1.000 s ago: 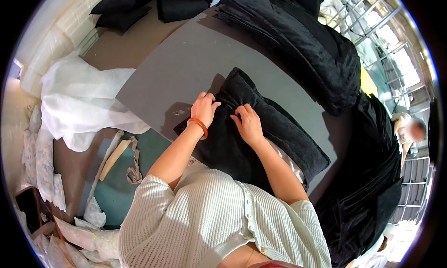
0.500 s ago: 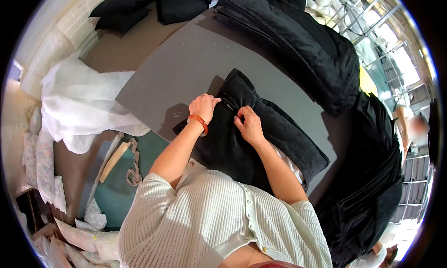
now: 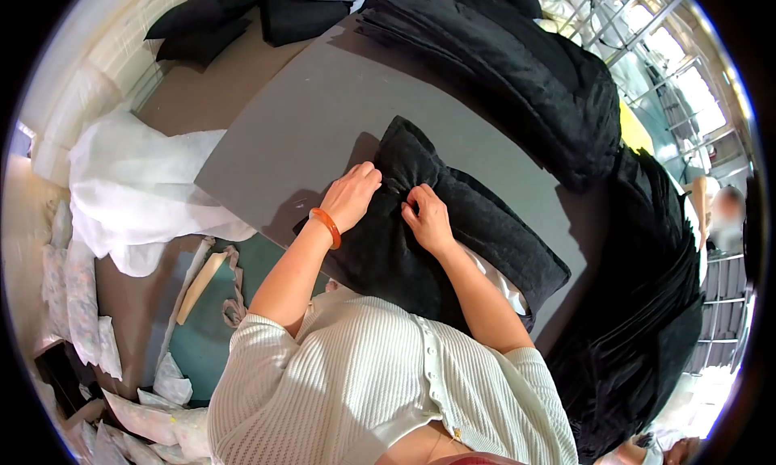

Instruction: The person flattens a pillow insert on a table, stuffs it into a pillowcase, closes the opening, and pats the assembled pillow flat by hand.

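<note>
A black plush cushion cover (image 3: 388,259) lies in front of me on a grey board, its cloth gathered into folds around my fingers. My left hand (image 3: 352,197), with an orange bangle at the wrist, is closed on the cloth at the left of the gathers, knuckles up. Just to the right, my right hand (image 3: 428,218) pinches the same cloth with curled fingers. White material (image 3: 495,281) shows from under the cover beside my right forearm. The fingertips of both hands are partly hidden in the dark folds.
The grey board (image 3: 299,130) bears the cover. A long stack of black plush cloth (image 3: 501,69) lies behind it, and a black pile (image 3: 634,319) hangs at the right. White sheeting (image 3: 145,186) drapes at the left. Black cushions (image 3: 198,29) lie at the far left. Another person is at the right edge.
My left hand has turned more knuckles-up, its fingers now curled down into the cloth. The gathers between my hands look tighter. My right hand has barely moved.
</note>
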The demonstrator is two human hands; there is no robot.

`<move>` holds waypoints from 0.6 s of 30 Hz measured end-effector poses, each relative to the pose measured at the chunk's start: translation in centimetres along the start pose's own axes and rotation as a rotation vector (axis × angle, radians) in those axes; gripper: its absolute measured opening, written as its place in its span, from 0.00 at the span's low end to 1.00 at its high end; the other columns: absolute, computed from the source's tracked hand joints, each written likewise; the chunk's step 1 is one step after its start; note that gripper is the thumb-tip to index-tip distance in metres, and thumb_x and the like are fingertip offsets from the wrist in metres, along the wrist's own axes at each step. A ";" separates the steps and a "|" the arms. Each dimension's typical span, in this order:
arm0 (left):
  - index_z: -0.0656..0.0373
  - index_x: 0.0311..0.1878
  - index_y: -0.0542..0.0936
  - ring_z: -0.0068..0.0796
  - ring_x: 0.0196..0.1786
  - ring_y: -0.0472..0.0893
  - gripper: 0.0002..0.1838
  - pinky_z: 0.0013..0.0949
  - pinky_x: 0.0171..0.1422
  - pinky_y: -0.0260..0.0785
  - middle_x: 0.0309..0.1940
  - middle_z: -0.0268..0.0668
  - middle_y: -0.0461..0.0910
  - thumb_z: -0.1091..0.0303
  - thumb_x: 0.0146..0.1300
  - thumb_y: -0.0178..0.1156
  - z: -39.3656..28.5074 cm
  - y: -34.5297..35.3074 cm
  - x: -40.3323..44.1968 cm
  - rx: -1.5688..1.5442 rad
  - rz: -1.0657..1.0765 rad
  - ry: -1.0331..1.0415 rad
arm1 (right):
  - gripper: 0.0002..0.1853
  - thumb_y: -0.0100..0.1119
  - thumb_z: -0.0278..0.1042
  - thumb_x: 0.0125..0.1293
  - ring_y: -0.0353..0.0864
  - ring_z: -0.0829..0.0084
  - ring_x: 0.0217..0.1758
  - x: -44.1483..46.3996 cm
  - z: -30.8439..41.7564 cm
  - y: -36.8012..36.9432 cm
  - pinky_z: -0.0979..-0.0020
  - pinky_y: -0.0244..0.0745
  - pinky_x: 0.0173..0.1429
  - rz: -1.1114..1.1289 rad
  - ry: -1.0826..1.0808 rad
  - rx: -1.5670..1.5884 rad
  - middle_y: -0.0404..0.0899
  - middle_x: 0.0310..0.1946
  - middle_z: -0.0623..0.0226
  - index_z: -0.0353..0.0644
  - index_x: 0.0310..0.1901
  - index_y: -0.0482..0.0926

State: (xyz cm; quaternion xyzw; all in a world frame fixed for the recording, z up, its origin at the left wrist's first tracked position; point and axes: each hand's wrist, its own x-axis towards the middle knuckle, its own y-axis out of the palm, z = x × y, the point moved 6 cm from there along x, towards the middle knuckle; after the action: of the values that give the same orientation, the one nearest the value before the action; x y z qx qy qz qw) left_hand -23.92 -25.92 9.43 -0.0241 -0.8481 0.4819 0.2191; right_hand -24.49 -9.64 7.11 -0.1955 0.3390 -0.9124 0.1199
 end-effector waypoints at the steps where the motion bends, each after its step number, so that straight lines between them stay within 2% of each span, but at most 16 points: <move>1: 0.61 0.36 0.72 0.44 0.46 0.77 0.04 0.45 0.45 0.74 0.38 0.42 0.72 0.71 0.66 0.54 -0.4 -0.2 -0.1 -0.030 -0.020 0.111 | 0.07 0.62 0.27 0.57 0.76 0.51 0.35 0.0 0.1 -0.1 0.58 0.71 0.40 -0.008 -0.008 0.012 0.72 0.31 0.56 0.36 0.31 0.72; 3: 0.62 0.37 0.73 0.43 0.43 0.77 0.04 0.43 0.43 0.73 0.37 0.42 0.73 0.72 0.66 0.54 -0.4 -0.7 -0.3 -0.087 -0.080 0.114 | 0.07 0.62 0.27 0.57 0.76 0.52 0.35 0.0 0.3 -0.2 0.58 0.71 0.39 -0.014 -0.018 0.025 0.72 0.30 0.56 0.36 0.31 0.72; 5: 0.63 0.37 0.74 0.42 0.39 0.78 0.04 0.42 0.41 0.72 0.36 0.41 0.74 0.72 0.66 0.54 -0.3 -0.5 -0.3 -0.152 -0.141 0.118 | 0.07 0.60 0.26 0.58 0.73 0.55 0.32 -0.1 0.6 -0.6 0.62 0.69 0.37 -0.037 -0.079 0.057 0.70 0.30 0.57 0.36 0.32 0.71; 7: 0.64 0.37 0.75 0.40 0.32 0.77 0.05 0.39 0.38 0.70 0.33 0.42 0.75 0.72 0.67 0.54 2.8 1.2 -0.5 -0.472 -0.236 -0.300 | 0.08 0.60 0.26 0.58 0.73 0.56 0.32 0.0 0.8 -0.9 0.63 0.69 0.37 -0.022 -0.074 0.083 0.69 0.30 0.58 0.36 0.32 0.71; 8: 0.66 0.36 0.76 0.39 0.26 0.75 0.07 0.37 0.37 0.69 0.31 0.44 0.75 0.72 0.67 0.53 3.5 2.1 -0.7 -0.557 -0.312 -0.418 | 0.08 0.60 0.27 0.58 0.72 0.57 0.32 0.0 0.9 -0.9 0.64 0.68 0.36 -0.008 -0.073 0.110 0.69 0.31 0.58 0.36 0.32 0.70; 9: 0.66 0.36 0.76 0.39 0.26 0.75 0.07 0.37 0.37 0.69 0.31 0.44 0.75 0.72 0.67 0.53 3.6 2.7 -0.4 -0.555 -0.312 -0.412 | 0.08 0.60 0.27 0.58 0.72 0.57 0.32 0.1 0.8 -1.0 0.64 0.68 0.36 -0.014 -0.075 0.110 0.69 0.31 0.58 0.36 0.32 0.70; 11: 0.65 0.36 0.76 0.41 0.31 0.76 0.07 0.38 0.38 0.69 0.32 0.44 0.75 0.72 0.67 0.53 4.1 3.7 -0.7 -0.697 -0.279 -0.584 | 0.08 0.60 0.27 0.59 0.71 0.59 0.32 -0.1 0.6 -1.1 0.65 0.68 0.37 -0.050 -0.115 0.141 0.68 0.31 0.59 0.35 0.32 0.70; 12: 0.65 0.36 0.76 0.41 0.31 0.76 0.07 0.38 0.38 0.69 0.32 0.44 0.75 0.72 0.67 0.53 3.9 3.9 -0.8 -0.695 -0.279 -0.585 | 0.08 0.60 0.27 0.59 0.71 0.59 0.32 -0.3 0.5 -1.1 0.65 0.68 0.37 -0.050 -0.115 0.142 0.68 0.31 0.59 0.35 0.32 0.70; 14: 0.65 0.36 0.75 0.43 0.36 0.77 0.06 0.37 0.38 0.69 0.32 0.44 0.75 0.72 0.67 0.53 1.4 1.4 0.0 -0.451 -0.375 -0.309 | 0.08 0.60 0.26 0.59 0.71 0.59 0.34 -0.4 0.4 -1.2 0.65 0.68 0.38 -0.077 -0.122 0.124 0.68 0.31 0.58 0.36 0.32 0.69; 15: 0.64 0.36 0.75 0.47 0.40 0.77 0.06 0.39 0.41 0.70 0.33 0.44 0.74 0.72 0.67 0.52 -0.5 0.2 0.0 -0.374 -0.408 -0.177 | 0.08 0.60 0.26 0.59 0.71 0.59 0.34 -0.5 0.3 -1.3 0.65 0.68 0.38 -0.083 -0.122 0.126 0.68 0.31 0.58 0.36 0.32 0.69; 17: 0.63 0.36 0.75 0.47 0.40 0.77 0.06 0.40 0.42 0.70 0.33 0.45 0.74 0.72 0.67 0.51 -2.8 -0.2 -0.3 -0.265 -0.371 -0.011 | 0.08 0.60 0.25 0.58 0.71 0.58 0.34 -0.9 0.2 -1.6 0.65 0.68 0.39 -0.079 -0.124 0.166 0.68 0.31 0.58 0.36 0.32 0.69; 18: 0.63 0.36 0.75 0.47 0.40 0.77 0.06 0.40 0.42 0.70 0.33 0.45 0.74 0.72 0.67 0.51 -3.1 0.0 -0.4 -0.267 -0.365 -0.008 | 0.08 0.60 0.25 0.58 0.71 0.58 0.34 -1.1 0.1 -1.6 0.65 0.68 0.39 -0.082 -0.119 0.166 0.68 0.31 0.58 0.36 0.32 0.69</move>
State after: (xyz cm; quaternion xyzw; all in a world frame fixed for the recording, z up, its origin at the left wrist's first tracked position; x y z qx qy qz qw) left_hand -22.29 -23.55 10.66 0.1030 -0.8955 0.3177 0.2943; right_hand -23.57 -8.14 7.96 -0.2526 0.2464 -0.9282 0.1180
